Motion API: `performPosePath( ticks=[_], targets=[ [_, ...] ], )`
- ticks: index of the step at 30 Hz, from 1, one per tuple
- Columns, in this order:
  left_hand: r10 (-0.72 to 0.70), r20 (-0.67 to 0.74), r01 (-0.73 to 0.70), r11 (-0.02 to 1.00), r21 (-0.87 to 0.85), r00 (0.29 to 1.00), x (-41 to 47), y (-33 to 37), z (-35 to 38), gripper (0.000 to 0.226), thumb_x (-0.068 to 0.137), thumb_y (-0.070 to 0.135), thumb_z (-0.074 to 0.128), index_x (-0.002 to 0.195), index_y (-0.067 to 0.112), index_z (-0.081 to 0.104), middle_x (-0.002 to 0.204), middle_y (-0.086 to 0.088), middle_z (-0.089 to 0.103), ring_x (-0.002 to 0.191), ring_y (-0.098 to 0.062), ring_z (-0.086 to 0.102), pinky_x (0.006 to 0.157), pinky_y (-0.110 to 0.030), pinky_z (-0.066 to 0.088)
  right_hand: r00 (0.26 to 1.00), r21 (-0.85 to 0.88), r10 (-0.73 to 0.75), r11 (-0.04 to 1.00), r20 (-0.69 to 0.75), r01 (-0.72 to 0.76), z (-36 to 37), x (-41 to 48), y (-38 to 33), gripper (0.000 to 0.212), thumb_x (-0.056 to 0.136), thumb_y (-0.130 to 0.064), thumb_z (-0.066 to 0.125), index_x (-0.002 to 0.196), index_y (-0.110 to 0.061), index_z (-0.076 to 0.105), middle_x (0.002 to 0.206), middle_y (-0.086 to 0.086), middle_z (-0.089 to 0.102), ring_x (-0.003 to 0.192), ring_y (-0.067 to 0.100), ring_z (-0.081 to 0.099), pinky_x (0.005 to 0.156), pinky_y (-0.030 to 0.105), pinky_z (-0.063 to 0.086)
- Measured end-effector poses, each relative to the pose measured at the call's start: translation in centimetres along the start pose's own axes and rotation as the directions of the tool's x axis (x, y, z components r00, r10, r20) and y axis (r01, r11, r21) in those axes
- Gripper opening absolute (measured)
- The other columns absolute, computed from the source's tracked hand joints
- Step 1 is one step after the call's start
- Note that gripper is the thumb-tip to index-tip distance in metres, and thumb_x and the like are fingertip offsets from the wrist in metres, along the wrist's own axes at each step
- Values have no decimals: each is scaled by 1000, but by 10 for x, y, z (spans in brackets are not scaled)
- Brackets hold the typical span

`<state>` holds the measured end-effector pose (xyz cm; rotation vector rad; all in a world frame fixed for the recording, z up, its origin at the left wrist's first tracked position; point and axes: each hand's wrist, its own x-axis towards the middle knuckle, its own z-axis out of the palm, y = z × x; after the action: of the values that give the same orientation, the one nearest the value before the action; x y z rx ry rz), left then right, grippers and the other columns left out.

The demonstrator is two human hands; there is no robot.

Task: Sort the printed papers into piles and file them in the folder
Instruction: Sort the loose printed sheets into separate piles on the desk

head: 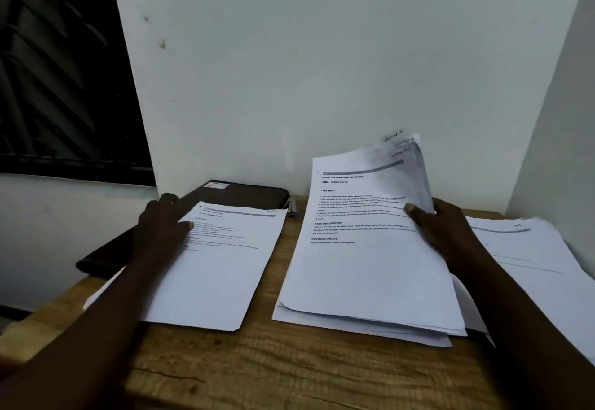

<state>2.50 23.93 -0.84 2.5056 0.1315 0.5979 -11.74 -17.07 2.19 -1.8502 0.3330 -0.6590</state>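
Note:
Three lots of printed white papers lie on a wooden table (289, 364). The left pile (219, 268) rests partly over a dark brown folder (244, 195) at the back left; my left hand (161, 226) holds its upper left edge, thumb on top of the sheet. My right hand (441, 232) grips the right edge of the middle stack (363, 274), thumb on the top page, lifting its far end so the sheets fan upward. A third pile (531, 255) lies flat at the right, behind my right forearm.
A white wall stands right behind the table and another closes in on the right. A dark window (64, 71) fills the upper left. A pen-like object (292, 208) pokes out beside the folder. The table's left edge drops off near my left forearm.

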Motion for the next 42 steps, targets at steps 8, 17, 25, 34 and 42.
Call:
performPosePath(
  ticks=[8, 17, 25, 34, 42],
  targets=[
    [96, -4, -91, 929, -358, 995, -21, 85, -4, 49, 84, 34, 74, 124, 13, 57, 105, -11, 63, 98, -27, 58, 81, -33, 43, 995, 204, 72, 975, 65, -84, 0, -3, -7, 17, 92, -22, 65, 107, -13, 63, 96, 3, 68, 84, 22, 66, 74, 33, 54],
    [345, 434, 278, 418, -865, 833, -77, 169, 39, 73, 55, 31, 89, 118, 7, 61, 112, -13, 72, 101, -33, 71, 93, -54, 53, 982, 390, 112, 906, 151, -163, -8, -4, -13, 24, 90, -26, 68, 110, -13, 66, 103, 10, 73, 92, 30, 71, 82, 46, 58],
    [253, 415, 318, 349, -881, 874, -66, 148, 45, 24, 95, 10, 59, 118, 4, 63, 115, -20, 69, 102, -37, 67, 94, -52, 52, 946, 398, 93, 891, 311, -218, -4, -6, -12, 26, 95, -23, 60, 115, -8, 66, 110, 9, 73, 98, 24, 71, 83, 37, 59],
    [258, 438, 362, 293, -885, 861, -69, 146, 43, 22, 96, 11, 58, 116, 3, 64, 111, -18, 71, 98, -34, 69, 80, -44, 59, 982, 345, 17, 935, 186, -82, 3, -9, -12, 22, 89, -20, 69, 109, -12, 68, 100, 4, 76, 87, 19, 73, 72, 30, 60],
    [108, 342, 261, 451, -854, 933, -56, 138, 53, 18, 96, 29, 60, 95, 14, 70, 98, -11, 73, 87, -27, 69, 81, -43, 58, 989, 301, -7, 953, 147, -38, 12, -6, -12, 17, 99, -18, 54, 91, -17, 69, 91, 7, 72, 80, 22, 66, 76, 38, 53]
  ],
)
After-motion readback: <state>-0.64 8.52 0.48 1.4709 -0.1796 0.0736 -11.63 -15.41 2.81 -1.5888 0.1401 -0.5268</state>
